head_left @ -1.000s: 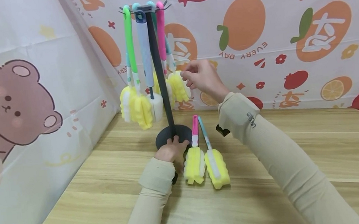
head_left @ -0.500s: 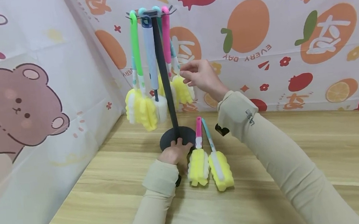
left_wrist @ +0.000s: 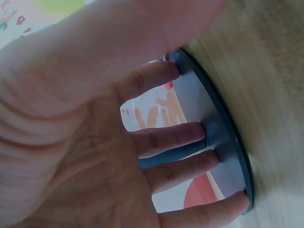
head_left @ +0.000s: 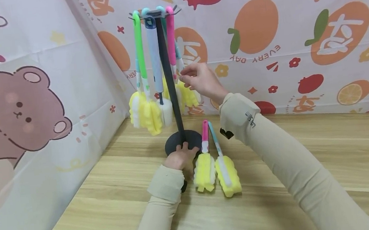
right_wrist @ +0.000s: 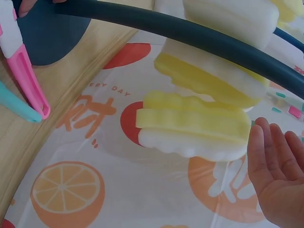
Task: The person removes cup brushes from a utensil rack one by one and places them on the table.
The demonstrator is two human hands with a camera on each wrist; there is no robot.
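Observation:
Several sponge bottle brushes hang from the top hooks of a black stand [head_left: 176, 104], among them ones with a green handle [head_left: 140, 52], a blue-grey handle [head_left: 155, 58] and a pink handle [head_left: 171, 37]. My left hand [head_left: 179, 159] rests spread fingers on the stand's round base [head_left: 173, 141], as the left wrist view also shows. My right hand [head_left: 204, 81] is raised at the rear hanging brush, by the top of its yellow-and-white sponge head [right_wrist: 194, 128]. In the right wrist view its fingers [right_wrist: 259, 152] look fairly straight, beside the sponge. Contact with that brush's handle cannot be made out.
Two more sponge brushes, one with a pink handle [head_left: 205, 133] and one with a teal handle [head_left: 214, 138], lie on the wooden table [head_left: 281, 202] right of the base. A fruit-print cloth [head_left: 215, 25] hangs behind, a bear-print cloth [head_left: 36, 183] at the left.
My right hand has moved slightly left, closer to the rear brush's neck. The head view has shifted a little. The left hand stays on the base.

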